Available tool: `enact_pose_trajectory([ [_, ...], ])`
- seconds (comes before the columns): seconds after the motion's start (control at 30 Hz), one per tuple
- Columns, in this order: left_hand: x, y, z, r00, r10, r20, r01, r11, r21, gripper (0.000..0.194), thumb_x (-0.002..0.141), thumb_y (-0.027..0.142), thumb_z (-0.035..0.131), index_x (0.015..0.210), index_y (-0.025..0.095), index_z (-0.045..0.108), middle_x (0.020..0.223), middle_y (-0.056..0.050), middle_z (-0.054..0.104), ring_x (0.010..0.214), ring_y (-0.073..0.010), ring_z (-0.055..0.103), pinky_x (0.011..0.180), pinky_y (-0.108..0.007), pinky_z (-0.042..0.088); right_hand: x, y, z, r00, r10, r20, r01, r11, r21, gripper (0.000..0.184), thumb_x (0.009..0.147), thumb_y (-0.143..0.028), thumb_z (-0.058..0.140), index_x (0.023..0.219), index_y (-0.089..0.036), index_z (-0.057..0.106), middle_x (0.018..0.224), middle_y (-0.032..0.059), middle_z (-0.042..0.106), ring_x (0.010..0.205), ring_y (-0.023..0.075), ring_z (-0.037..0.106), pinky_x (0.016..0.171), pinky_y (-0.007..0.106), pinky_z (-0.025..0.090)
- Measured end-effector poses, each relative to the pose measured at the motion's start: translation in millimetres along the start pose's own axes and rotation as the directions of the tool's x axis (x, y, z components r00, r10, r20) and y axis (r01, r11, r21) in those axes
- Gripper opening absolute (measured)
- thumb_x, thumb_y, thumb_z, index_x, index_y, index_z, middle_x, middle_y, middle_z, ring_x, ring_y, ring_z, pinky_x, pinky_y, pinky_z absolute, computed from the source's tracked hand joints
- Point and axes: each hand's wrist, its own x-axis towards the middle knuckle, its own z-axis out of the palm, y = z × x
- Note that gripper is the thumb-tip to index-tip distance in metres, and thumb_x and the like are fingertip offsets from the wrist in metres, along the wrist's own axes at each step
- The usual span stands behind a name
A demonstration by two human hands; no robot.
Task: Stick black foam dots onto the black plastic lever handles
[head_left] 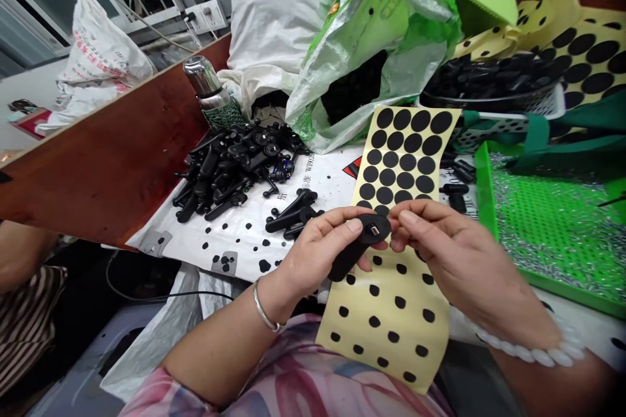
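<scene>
Black plastic round-ended handle [356,251]: left hand [313,249] grips it; brace firmly. Right hand [452,251] pinched just beside left, contents unclear; go gently.

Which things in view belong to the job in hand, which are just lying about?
Likely job:
- black part in left hand
- yellow sheet of black discs
- pile of black parts

Apparently lying about:
- silver-topped container
- red-printed white bag

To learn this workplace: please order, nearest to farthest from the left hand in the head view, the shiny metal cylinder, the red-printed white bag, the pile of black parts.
1. Pile of black parts: left of the left hand.
2. Shiny metal cylinder: behind the pile.
3. Red-printed white bag: far left, beyond the brown board.
</scene>
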Motion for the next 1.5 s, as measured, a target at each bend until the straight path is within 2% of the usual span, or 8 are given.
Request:
enact_pose_trajectory([
  [0.23, 2, -1, 5.2, 0.995, -0.069, -0.068, 0.067, 0.997, -0.032, 0.039, 0.083, 0.048, 0.057, 0.103, 0.015, 0.062, 0.076, -0.005, 0.067, 0.051, -0.0094, 0.06, 0.048, -0.019, 0.046, -10, -1, 10, 0.994, -0.106, 0.005, 0.106, 0.989, -0.104, 0.026, 0.079, -0.046, 0.068, 0.09, -0.022, 0.064, 0.08, 0.0027, 0.067, 0.068, 0.015, 0.063, 0.06, 0.024, 0.053],
  [0.47, 1, -4, 9.0, 0.991, -0.052, -0.127, 0.059, 0.997, 0.054, 0.035, 0.082, 0.042, 0.062, 0.105, 0.016, 0.062, 0.084, -0.004, 0.067, 0.054, -0.0074, 0.059, 0.047, -0.017, 0.047, -17, 6, 19, 0.978, -0.208, 0.009, 0.207, 0.967, -0.151, 0.022, 0.076, -0.03, 0.07, 0.093, -0.023, 0.058, 0.086, 0.0014, 0.061, 0.069, 0.0137, 0.059, 0.06, 0.024, 0.055],
  [0.77, -3, -3, 7.5, 0.998, -0.022, -0.063, 0.029, 0.993, 0.113, 0.038, 0.083, 0.04, 0.062, 0.112, 0.015, 0.063, 0.081, -0.005, 0.067, 0.061, -0.0088, 0.062, 0.055, -0.017, 0.05, -12, -2, 14, 0.996, -0.081, 0.045, 0.083, 0.996, -0.042, 0.025, 0.085, -0.046, 0.06, 0.085, -0.021, 0.061, 0.074, 0.0023, 0.064, 0.061, 0.0151, 0.063, 0.054, 0.025, 0.055],
  [0.87, -6, -4, 9.4, 0.995, 0.014, -0.098, -0.003, 0.994, 0.111, 0.038, 0.082, 0.039, 0.064, 0.111, 0.015, 0.064, 0.09, -0.006, 0.067, 0.065, -0.0097, 0.062, 0.058, -0.019, 0.052, -16, 0, 19, 0.973, -0.23, 0.023, 0.23, 0.955, -0.189, 0.016, 0.089, -0.038, 0.056, 0.09, -0.022, 0.061, 0.079, 0.0012, 0.064, 0.063, 0.0133, 0.062, 0.053, 0.021, 0.054],
  [1.0, -9, -6, 9.9, 0.989, 0.005, -0.147, -0.002, 1.0, 0.02, 0.038, 0.08, 0.038, 0.066, 0.11, 0.015, 0.064, 0.089, -0.005, 0.066, 0.067, -0.0095, 0.061, 0.064, -0.022, 0.053, -20, 11, 24, 0.904, -0.427, 0.013, 0.402, 0.839, -0.366, 0.015, 0.09, -0.028, 0.053, 0.104, -0.024, 0.058, 0.096, 0.0026, 0.064, 0.08, 0.0144, 0.063, 0.07, 0.024, 0.054],
  [1.3, -12, -6, 8.4, 0.965, 0.167, -0.2, -0.161, 0.986, 0.045, 0.026, 0.082, 0.034, 0.063, 0.1, 0.017, 0.065, 0.079, -0.003, 0.066, 0.074, -0.0125, 0.061, 0.073, -0.025, 0.051, -18, 11, 47, 0.886, -0.464, 0.019, 0.424, 0.793, -0.438, 0.028, 0.084, -0.026, 0.06, 0.111, -0.023, 0.051, 0.096, 0.004, 0.059, 0.078, 0.0174, 0.058, 0.068, 0.031, 0.051],
  [1.43, -14, 12, -4.6, 0.947, 0.167, -0.273, -0.115, 0.974, 0.197, 0.027, 0.079, 0.04, 0.064, 0.093, 0.017, 0.067, 0.074, -0.001, 0.064, 0.062, -0.01, 0.058, 0.058, -0.021, 0.047, -19, 6, 46, 0.868, -0.48, 0.126, 0.476, 0.731, -0.489, 0.033, 0.085, -0.023, 0.058, 0.116, -0.021, 0.048, 0.096, 0.0055, 0.059, 0.082, 0.0199, 0.058, 0.074, 0.036, 0.051],
  [1.5, -8, 25, -23.3, 0.894, 0.273, -0.355, -0.13, 0.917, 0.377, 0.033, 0.079, 0.046, 0.062, 0.095, 0.017, 0.067, 0.071, -0.001, 0.062, 0.058, -0.0097, 0.055, 0.052, -0.02, 0.045, -15, 8, 34, 0.881, -0.457, 0.119, 0.448, 0.728, -0.519, 0.035, 0.086, -0.026, 0.058, 0.119, -0.02, 0.048, 0.098, 0.0068, 0.06, 0.086, 0.0213, 0.059, 0.077, 0.038, 0.051],
])
